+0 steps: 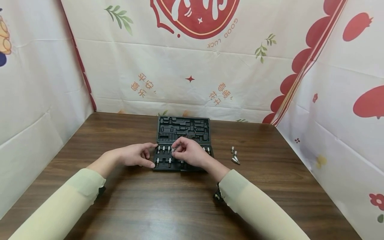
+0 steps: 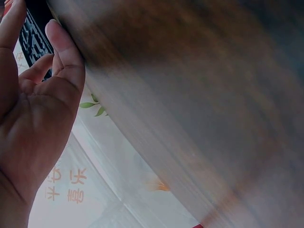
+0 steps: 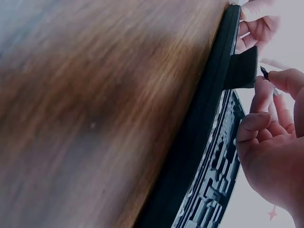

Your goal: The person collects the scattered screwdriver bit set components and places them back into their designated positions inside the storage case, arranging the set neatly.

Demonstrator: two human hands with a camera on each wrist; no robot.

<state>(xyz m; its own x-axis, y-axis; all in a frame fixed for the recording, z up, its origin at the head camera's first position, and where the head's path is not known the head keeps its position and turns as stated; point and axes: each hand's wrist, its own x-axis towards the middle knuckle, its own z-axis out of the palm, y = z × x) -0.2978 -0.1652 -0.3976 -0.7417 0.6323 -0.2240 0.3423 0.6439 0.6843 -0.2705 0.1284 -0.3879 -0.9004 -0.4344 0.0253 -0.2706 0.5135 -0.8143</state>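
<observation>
Even, bright light with soft shadows in the head view; both wrist views show the table (image 3: 95,118) blurred.

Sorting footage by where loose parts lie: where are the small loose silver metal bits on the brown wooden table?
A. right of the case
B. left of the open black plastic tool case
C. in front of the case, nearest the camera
A: the small loose silver metal bits lie on the brown wooden table, right of the open black plastic tool case.
</observation>
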